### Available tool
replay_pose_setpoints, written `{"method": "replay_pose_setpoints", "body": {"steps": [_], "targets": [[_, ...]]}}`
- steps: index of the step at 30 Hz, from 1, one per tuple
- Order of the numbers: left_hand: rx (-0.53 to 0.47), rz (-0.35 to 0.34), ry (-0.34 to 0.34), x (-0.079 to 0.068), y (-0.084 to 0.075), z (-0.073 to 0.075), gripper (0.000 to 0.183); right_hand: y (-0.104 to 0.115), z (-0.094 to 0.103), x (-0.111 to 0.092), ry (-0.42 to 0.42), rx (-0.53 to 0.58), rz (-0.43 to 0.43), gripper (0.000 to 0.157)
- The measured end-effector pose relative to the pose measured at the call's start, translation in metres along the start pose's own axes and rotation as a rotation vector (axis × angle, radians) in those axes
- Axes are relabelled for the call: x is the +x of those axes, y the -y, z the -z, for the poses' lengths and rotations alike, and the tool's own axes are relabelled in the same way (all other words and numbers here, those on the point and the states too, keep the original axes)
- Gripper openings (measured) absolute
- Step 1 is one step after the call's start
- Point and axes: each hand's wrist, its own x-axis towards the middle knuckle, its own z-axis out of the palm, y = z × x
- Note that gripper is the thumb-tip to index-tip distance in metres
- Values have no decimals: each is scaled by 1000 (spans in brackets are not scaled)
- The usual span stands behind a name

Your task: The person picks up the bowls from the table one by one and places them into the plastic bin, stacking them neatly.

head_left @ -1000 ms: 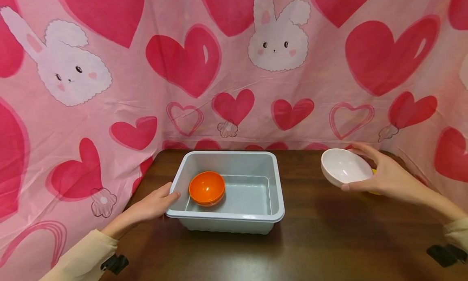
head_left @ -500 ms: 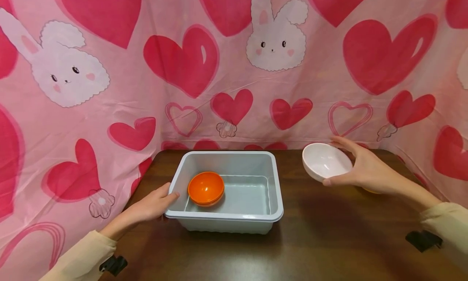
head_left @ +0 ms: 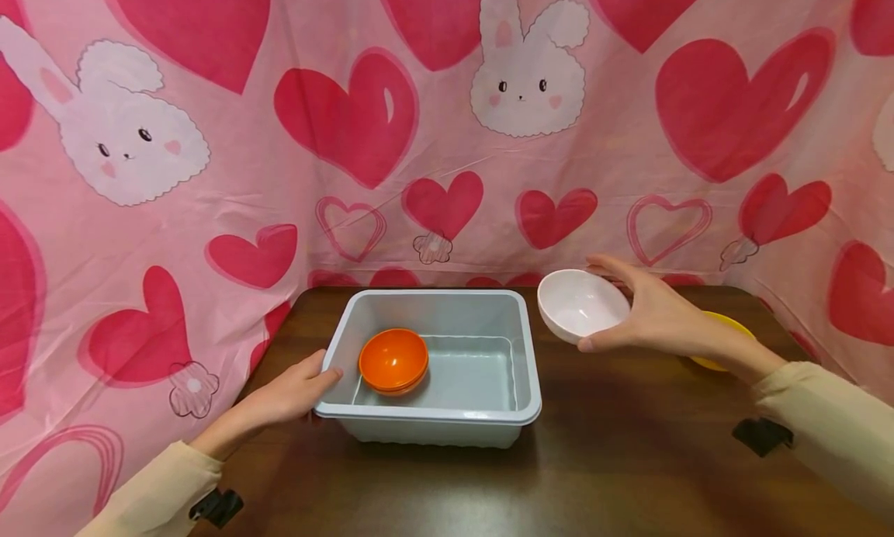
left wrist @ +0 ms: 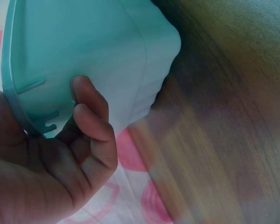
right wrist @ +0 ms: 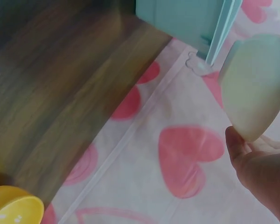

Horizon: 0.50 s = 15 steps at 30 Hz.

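The left hand [head_left: 296, 386] is gripping the gray tub [head_left: 429, 415] at its left rim, the thumb lying over the edge and the fingers curling beneath. Inside the tub, an orange bowl [head_left: 394, 360] is resting toward the left wall. Just right of the tub, the white bowl [head_left: 583, 304] is hanging tilted above the table [head_left: 615, 459]. The right hand [head_left: 649, 308] is clasping its right side between thumb and fingers. Farther right, a yellow bowl [right wrist: 18, 205] is sitting on the table, partly hidden by the forearm in the head view.
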Motion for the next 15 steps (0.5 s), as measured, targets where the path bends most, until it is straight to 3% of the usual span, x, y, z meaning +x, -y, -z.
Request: {"method": "replay_pose_setpoints", "body": {"steps": [15], "targets": [[11,-5,-5,-1,-1,-1,38,22,-21,25,50,37,51,110]]}}
